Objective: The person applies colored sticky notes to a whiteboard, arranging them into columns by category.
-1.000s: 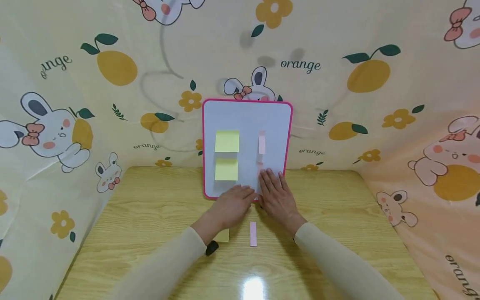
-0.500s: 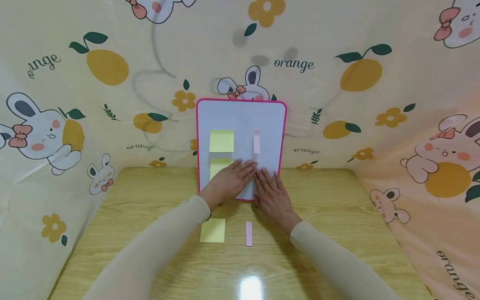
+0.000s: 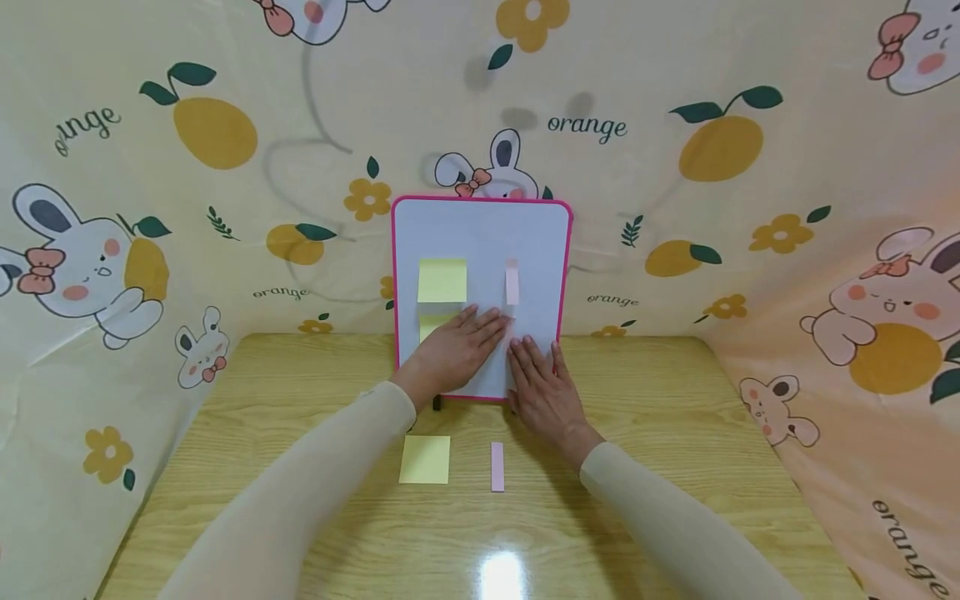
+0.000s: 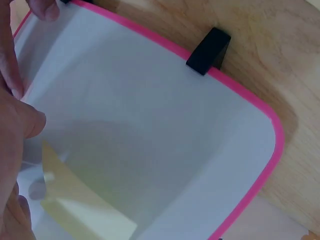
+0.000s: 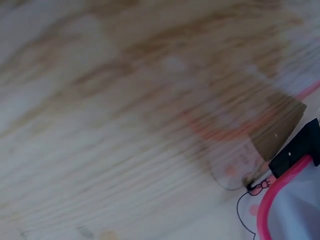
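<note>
A whiteboard (image 3: pixel 487 229) with a pink rim stands upright at the table's back. My left hand (image 3: pixel 453 350) lies on its middle, fingers extended; the fingertips touch the board near the top of a pink paper strip, which the hands mostly hide. Beside them, the straight fingers of my right hand (image 3: pixel 550 404) rest on the lower right of the board. Higher up hangs another pink strip (image 3: pixel 512 285). At left are an upper yellow sticky note (image 3: pixel 442 281) and a lower yellow sticky note (image 4: pixel 90 210), partly covered by my left hand in the head view.
A yellow sticky note (image 3: pixel 424 460) and a narrow pink strip (image 3: pixel 497 467) lie on the wooden table (image 3: pixel 645 467) before the board. Black feet (image 4: pixel 209 51) grip the board's lower edge. A patterned cloth (image 3: pixel 637 50) hangs behind and at both sides.
My left hand has moved up from the board's bottom edge to its middle, covering part of the lower yellow note and uncovering the one on the table. My right hand stays about in place.
</note>
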Demonstrator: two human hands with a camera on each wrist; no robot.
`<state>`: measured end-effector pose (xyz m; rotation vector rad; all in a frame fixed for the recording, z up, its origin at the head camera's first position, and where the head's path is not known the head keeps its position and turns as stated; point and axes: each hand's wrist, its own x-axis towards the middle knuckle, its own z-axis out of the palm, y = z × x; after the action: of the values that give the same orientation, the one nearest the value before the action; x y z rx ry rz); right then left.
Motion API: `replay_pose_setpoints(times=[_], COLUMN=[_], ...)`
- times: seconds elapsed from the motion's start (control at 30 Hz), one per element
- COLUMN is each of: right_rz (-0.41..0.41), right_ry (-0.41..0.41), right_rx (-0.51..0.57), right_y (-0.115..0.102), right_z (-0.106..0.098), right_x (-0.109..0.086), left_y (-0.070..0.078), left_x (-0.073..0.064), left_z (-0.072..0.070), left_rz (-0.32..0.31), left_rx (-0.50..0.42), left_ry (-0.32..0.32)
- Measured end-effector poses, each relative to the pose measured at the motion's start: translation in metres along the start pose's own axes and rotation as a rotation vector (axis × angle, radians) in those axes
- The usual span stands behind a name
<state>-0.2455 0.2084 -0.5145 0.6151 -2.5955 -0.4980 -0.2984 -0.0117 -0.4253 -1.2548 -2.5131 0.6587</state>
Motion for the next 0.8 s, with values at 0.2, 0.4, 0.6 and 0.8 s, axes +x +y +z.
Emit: replay_pose_setpoints(times=[0.2, 0.4, 0.6, 0.8], right_rz=[-0.006, -0.024, -0.017, -0.007], right_ry=[0.062, 0.131, 0.106, 0.012], right_rx=[0.021, 0.03, 0.008, 0.019], right_y=[-0.0011, -0.0007, -0.0005, -0.0012], right_z=[-0.0001, 0.0049, 0.0061, 0.004], right_x=[0.001, 0.0004, -0.0005, -0.0007], left_y=[0.0009, 0.0039, 0.0012, -0.0038], left_x=[0.0004, -0.0005, 0.0029, 0.0073], left_z=[-0.0009, 0.0005, 0.0007, -0.0038], left_rz=[0.007, 0.031, 0.058, 0.05], left_rx=[-0.024, -0.04, 0.001, 0.028], left_ry=[0.037, -0.013, -0.018, 0.012])
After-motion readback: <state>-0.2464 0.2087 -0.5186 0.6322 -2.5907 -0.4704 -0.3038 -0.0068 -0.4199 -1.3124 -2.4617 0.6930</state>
